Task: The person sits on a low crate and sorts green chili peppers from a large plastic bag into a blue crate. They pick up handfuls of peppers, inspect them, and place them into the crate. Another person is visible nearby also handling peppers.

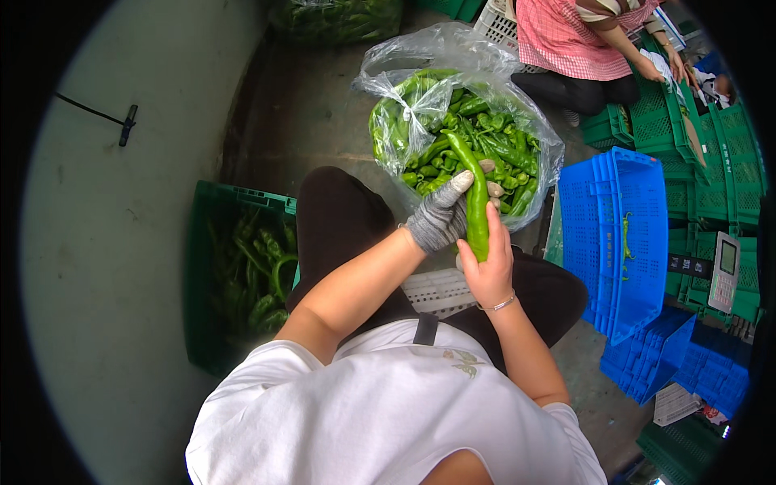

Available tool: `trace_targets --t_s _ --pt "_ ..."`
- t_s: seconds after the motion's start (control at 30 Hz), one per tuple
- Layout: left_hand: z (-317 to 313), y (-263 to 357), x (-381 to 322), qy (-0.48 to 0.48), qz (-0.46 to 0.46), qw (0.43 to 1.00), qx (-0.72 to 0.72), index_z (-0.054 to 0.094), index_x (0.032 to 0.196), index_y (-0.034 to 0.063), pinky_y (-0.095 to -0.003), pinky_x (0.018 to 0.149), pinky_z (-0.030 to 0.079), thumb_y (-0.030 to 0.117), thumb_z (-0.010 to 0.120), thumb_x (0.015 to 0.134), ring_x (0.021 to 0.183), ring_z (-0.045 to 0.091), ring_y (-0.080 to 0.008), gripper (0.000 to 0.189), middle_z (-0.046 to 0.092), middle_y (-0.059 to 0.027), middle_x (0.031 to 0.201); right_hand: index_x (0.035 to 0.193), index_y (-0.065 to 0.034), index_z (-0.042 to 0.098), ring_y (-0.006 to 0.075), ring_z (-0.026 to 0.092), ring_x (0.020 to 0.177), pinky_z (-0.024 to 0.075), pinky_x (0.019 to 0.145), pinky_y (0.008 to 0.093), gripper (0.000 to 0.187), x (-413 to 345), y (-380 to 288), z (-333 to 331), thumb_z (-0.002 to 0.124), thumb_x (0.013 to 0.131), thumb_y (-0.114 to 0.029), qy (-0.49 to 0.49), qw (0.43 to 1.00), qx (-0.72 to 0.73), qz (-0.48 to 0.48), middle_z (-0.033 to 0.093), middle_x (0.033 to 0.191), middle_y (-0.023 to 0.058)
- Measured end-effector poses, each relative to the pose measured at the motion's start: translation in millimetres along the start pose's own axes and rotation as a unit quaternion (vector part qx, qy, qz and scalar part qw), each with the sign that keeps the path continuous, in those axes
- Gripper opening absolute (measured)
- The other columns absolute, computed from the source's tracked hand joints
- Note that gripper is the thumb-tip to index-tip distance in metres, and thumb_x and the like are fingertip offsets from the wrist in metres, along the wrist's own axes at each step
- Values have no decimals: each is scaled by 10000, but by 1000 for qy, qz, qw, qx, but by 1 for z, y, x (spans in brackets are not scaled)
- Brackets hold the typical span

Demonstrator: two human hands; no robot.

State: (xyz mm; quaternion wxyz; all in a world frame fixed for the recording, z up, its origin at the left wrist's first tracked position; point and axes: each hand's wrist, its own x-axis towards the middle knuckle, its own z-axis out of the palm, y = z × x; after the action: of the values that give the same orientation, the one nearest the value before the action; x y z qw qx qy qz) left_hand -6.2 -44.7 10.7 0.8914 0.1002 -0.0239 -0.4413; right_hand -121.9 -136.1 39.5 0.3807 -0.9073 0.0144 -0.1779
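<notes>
Both hands hold one long green chili pepper [477, 206], its tip pointing away from me and its thick end towards me. My left hand [444, 212], in a grey glove with pale fingertips, wraps it from beneath; those fingertips show on the pepper's right side. Bare, with a bracelet at the wrist, my right hand [490, 264] grips the thick end. Just beyond and below lies a clear plastic bag [536, 115], open on its right part and knotted on the left. Many green peppers [506, 142] fill it.
At my left stands a green crate [203, 273] with peppers inside. To the right are a blue crate [642, 242] holding a few small peppers, stacked green crates [721, 151] and a scale display [724, 267]. A co-worker [582, 42] sits at upper right, hands over a crate.
</notes>
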Motion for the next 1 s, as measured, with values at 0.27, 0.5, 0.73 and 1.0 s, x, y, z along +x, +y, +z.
trace_targets --t_s 0.27,0.5,0.73,1.0 --pt "-23 -3 8 140 -17 978 153 442 1288 68 -395 829 535 384 722 828 955 595 -221 624 615 -119 1068 1474 -105 250 121 539 758 446 569 258 709 5 12 9 614 872 -14 -55 772 537 336 546 897 64" --pt "-27 -11 34 154 -49 942 295 463 1271 45 -298 835 469 369 686 870 938 572 -166 561 631 -78 1015 1147 -45 492 156 507 705 415 585 293 276 6 55 6 590 920 -169 -64 589 679 433 523 790 42" --pt "-30 -16 83 71 -173 963 193 410 1343 31 -404 971 448 442 670 857 1057 588 -253 688 591 -129 1184 1021 -65 564 130 455 640 341 488 237 422 17 115 -42 441 973 -466 -145 376 812 422 501 729 11" --pt "-45 -31 126 159 -196 860 444 581 1107 29 -325 826 507 499 702 818 909 614 -195 566 641 -106 1008 1170 -24 515 130 470 671 374 465 219 366 20 141 -64 473 993 -342 -91 453 730 504 505 847 58"
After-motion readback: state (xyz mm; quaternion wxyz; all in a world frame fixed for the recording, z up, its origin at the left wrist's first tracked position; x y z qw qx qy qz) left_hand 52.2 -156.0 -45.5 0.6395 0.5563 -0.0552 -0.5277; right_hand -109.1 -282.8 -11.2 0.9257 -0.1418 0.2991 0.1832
